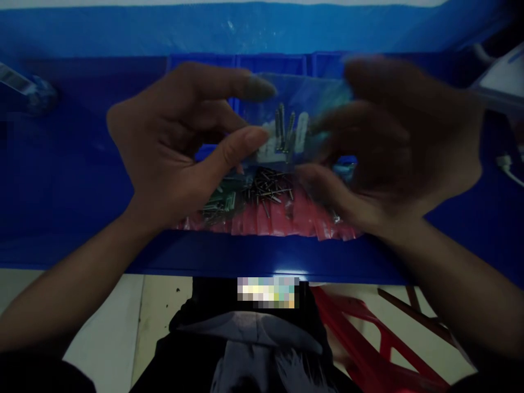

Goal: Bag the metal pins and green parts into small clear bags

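A small clear plastic bag (303,90) hangs between my two hands above the blue table. Inside it show several screws (280,128) and white plastic wall plugs (302,132). My left hand (184,136) pinches the bag's left side between thumb and fingers. On the right side my right hand (393,142), blurred, grips the bag with its fingers curled. Below the bag lies a pile of dark screws (268,185), with green plugs (221,203) in clear plastic to its left. Red-edged plastic bags (282,221) spread beneath them.
Blue bins (270,64) stand behind my hands, partly hidden. The blue table (229,254) ends at a front edge near my lap. A white cable (507,166) lies at the right. A red plastic chair (368,333) stands below, right.
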Demonstrator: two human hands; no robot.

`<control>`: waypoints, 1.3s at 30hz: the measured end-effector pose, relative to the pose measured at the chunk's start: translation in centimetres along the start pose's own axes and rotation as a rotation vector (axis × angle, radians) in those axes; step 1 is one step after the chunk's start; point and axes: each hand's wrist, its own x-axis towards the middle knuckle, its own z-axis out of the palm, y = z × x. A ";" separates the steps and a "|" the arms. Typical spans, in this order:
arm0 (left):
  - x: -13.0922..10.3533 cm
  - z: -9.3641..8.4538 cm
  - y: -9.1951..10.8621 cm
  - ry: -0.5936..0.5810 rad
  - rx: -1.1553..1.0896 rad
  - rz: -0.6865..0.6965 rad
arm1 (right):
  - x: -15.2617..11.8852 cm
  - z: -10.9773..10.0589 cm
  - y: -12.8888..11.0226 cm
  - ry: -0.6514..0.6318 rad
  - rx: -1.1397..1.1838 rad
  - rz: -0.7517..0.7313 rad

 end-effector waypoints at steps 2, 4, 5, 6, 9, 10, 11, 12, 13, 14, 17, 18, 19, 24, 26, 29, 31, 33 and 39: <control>0.0 -0.3 -0.5 -0.100 0.090 0.129 | 0.1 -0.2 0.3 -0.054 -0.037 0.003; 0.0 -0.6 -0.9 -0.134 0.192 0.168 | 0.1 -0.3 0.6 -0.107 -0.124 -0.055; -0.1 -0.8 -0.9 -0.130 0.227 0.158 | 0.1 -0.3 0.8 -0.106 -0.164 -0.103; -0.1 -0.8 -0.9 -0.127 0.241 0.151 | 0.1 -0.3 0.9 -0.088 -0.186 -0.149; -0.4 -0.7 -0.4 -0.137 0.222 0.164 | 0.1 -0.4 1.1 -0.003 -0.155 -0.168; -0.4 -0.6 -0.2 -0.143 0.218 0.157 | 0.3 -0.5 1.2 0.021 -0.124 -0.149; -0.4 -0.5 -0.1 -0.141 0.208 0.161 | 0.5 -0.6 1.2 0.045 -0.101 -0.114; -0.3 -0.4 0.0 -0.127 0.196 0.167 | 0.8 -1.0 1.4 0.068 -0.088 -0.066; -0.2 -0.3 0.0 -0.102 0.183 0.166 | 1.2 -1.4 1.7 0.095 -0.086 -0.015; -0.1 -0.3 0.0 -0.068 0.166 0.158 | 1.5 -2.0 2.3 0.126 -0.089 0.024; 0.2 -0.3 -0.1 -0.003 0.104 0.087 | 2.4 -4.2 4.9 0.161 -0.155 0.080; 0.2 -0.3 -0.1 0.004 0.082 0.062 | 2.6 -4.9 5.9 0.130 -0.209 0.106; 0.3 -0.3 -0.1 0.002 0.060 0.046 | 2.7 -5.5 6.8 0.045 -0.288 0.164; 0.4 0.0 0.1 0.000 0.031 0.073 | 2.7 -6.8 8.5 -0.124 -0.635 0.174; 0.4 0.0 -0.1 0.020 0.048 0.085 | 2.7 -6.7 7.9 -0.151 -0.647 0.134; 0.3 -0.4 -1.0 0.025 0.122 0.160 | 2.6 -6.4 7.1 -0.317 -0.610 0.109; 0.5 -1.0 -2.0 -0.023 0.289 0.234 | 2.6 -6.4 6.5 -0.407 -0.604 0.120; 0.8 -1.6 -3.1 -0.091 0.471 0.321 | 2.7 -6.6 5.7 -0.388 -0.593 0.114; 0.6 -2.3 -3.8 -0.371 0.739 0.368 | 3.0 -8.6 2.8 -0.416 -0.645 0.098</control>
